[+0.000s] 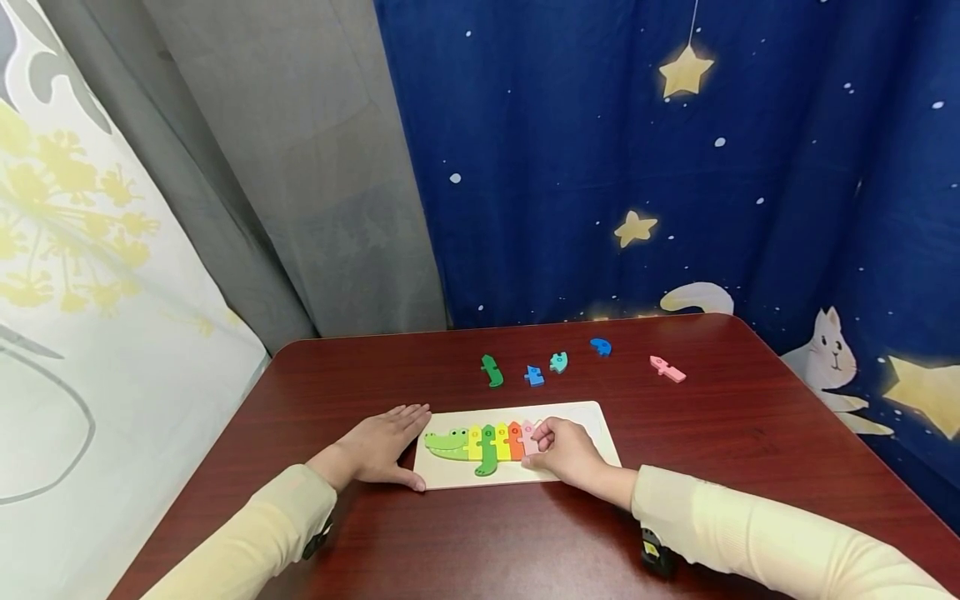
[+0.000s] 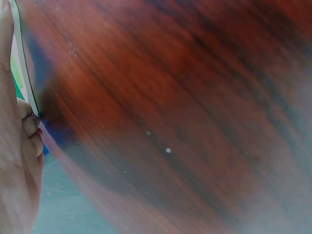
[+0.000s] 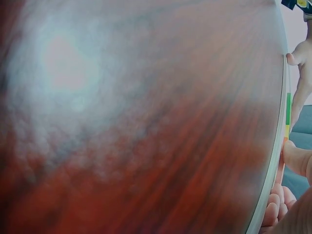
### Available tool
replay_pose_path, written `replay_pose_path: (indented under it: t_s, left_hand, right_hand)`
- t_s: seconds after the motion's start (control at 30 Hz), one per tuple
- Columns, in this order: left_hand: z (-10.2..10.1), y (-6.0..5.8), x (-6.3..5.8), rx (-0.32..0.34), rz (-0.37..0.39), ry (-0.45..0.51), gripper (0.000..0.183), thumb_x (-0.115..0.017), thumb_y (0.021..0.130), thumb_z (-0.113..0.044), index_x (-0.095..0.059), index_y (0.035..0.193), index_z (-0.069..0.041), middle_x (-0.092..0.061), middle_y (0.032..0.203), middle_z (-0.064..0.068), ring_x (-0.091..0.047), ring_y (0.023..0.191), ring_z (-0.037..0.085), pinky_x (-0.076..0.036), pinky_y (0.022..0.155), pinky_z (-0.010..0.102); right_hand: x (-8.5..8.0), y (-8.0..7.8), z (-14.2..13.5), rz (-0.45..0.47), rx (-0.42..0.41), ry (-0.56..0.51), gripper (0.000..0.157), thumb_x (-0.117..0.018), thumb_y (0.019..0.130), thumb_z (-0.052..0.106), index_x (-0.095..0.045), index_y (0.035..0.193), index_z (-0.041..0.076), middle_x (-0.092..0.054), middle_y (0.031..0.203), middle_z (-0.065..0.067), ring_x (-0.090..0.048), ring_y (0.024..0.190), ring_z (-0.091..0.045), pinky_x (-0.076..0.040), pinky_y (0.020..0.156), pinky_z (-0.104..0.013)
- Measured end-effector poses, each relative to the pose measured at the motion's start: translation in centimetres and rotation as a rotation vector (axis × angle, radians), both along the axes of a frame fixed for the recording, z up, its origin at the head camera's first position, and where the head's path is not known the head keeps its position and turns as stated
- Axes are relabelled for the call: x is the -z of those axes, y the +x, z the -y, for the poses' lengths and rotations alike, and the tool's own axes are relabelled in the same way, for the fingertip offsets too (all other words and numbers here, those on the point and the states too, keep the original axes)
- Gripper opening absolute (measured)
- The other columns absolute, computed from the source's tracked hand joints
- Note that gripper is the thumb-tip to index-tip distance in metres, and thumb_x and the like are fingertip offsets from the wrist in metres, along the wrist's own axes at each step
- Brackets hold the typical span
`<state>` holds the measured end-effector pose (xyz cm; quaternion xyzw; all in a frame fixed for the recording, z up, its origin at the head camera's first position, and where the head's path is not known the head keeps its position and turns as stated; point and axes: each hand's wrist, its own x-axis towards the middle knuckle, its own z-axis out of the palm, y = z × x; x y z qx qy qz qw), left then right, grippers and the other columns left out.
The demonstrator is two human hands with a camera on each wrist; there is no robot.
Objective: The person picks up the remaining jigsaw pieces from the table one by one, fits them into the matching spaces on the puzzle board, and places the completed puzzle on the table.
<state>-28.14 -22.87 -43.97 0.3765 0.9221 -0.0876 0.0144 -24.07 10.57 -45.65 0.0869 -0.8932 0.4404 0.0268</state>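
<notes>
A pale wooden puzzle board (image 1: 596, 425) lies on the table. On it is a crocodile figure with a light green head piece (image 1: 447, 445), followed by yellow, green, yellow and orange pieces. My right hand (image 1: 573, 452) is over the board's right half, its curled fingers and thumb pinching a pale pink puzzle piece (image 1: 528, 435) beside the orange piece (image 1: 515, 440). Those fingers partly hide the pink piece. At the board's left edge, my left hand (image 1: 382, 444) rests with fingers extended and thumb near the lower corner. Both wrist views show mostly table, with the hands at their margins.
Behind the board lie loose pieces: a green one (image 1: 491, 371), a blue one (image 1: 534, 376), a teal one (image 1: 558, 362) and a blue curved one (image 1: 601, 347). Farther right is a pink piece (image 1: 667, 369). Curtains hang beyond the dark red table (image 1: 360, 367).
</notes>
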Motion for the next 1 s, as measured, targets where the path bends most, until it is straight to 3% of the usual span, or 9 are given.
replay_pose_path:
  t_s: [1.0]
  left_hand:
    - [0.09,-0.19,0.12,0.023,-0.004,0.023,0.119,-0.040,0.073,-0.089,-0.030,0.151,0.001,-0.028,0.156,0.015,-0.026,0.143,0.028,-0.023,0.115,0.039]
  right_hand:
    - [-0.54,-0.36,-0.44,0.017,-0.005,-0.054,0.032,-0.089,0.066,0.009,-0.063,0.083,0.004,-0.056,0.070,0.001,-0.051,0.064,-0.011,-0.045,0.059,-0.025]
